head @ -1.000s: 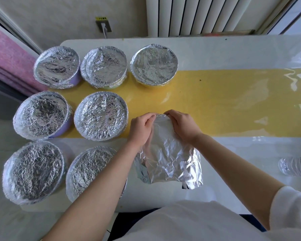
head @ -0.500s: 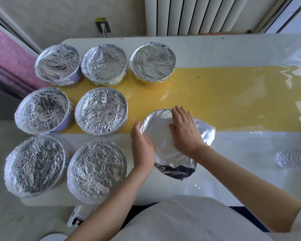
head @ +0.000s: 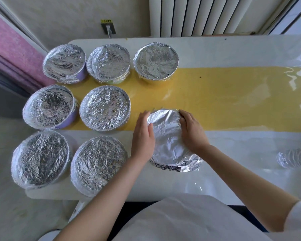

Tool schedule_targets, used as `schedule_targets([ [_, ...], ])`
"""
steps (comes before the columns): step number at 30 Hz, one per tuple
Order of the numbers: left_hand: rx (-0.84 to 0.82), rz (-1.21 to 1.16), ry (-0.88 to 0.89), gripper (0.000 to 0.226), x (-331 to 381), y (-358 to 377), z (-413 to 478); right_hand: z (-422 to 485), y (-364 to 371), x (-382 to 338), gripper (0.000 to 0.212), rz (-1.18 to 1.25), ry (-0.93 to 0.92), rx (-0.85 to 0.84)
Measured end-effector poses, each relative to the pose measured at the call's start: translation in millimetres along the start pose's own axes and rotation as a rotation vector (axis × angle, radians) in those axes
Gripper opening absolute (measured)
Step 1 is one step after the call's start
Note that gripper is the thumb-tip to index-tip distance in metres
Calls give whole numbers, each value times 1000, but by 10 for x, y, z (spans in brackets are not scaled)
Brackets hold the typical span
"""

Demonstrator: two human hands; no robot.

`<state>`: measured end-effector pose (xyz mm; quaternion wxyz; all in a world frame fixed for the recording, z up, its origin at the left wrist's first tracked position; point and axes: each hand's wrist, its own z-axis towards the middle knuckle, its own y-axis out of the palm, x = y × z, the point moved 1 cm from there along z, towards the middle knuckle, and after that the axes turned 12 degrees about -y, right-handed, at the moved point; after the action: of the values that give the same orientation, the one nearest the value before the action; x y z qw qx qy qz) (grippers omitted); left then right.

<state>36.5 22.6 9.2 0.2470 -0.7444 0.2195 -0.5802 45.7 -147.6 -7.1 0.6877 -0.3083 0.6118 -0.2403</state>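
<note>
Moved since prev. frame: rt hand (head: 192, 133) went from foil top to right rim. Table (head: 233, 101), front-centre, bears foil-covered bowl (head: 167, 138), btwn both hands, touching each. Rt hand's fingers curl over rim. Lt hand (head: 143, 134) is flat on left side, fingers together.

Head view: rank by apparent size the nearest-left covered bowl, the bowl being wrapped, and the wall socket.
1. Nearest-left covered bowl, only slightly ahead.
2. Bowl being wrapped, partly hidden, so unsure.
3. Wall socket, clearly smallest.
</note>
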Motion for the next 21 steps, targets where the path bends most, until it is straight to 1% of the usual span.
schedule_targets([
  [3,14,89,21,40,-47,59,143,26,1,-5,35,33,22,40],
  [6,71,78,16,37,-88,59,179,55,7,-22,33,78,78,68],
  [12,142,-32,-86,31,-102,51,232,64,37,-9,35,127,121,86],
  [16,119,-126,-143,29,-122,50,260,78,40,3,34,147,141,77],
  [21,105,-153,-176,29,-103,36,273,87,43,10,31,145,152,81],
])
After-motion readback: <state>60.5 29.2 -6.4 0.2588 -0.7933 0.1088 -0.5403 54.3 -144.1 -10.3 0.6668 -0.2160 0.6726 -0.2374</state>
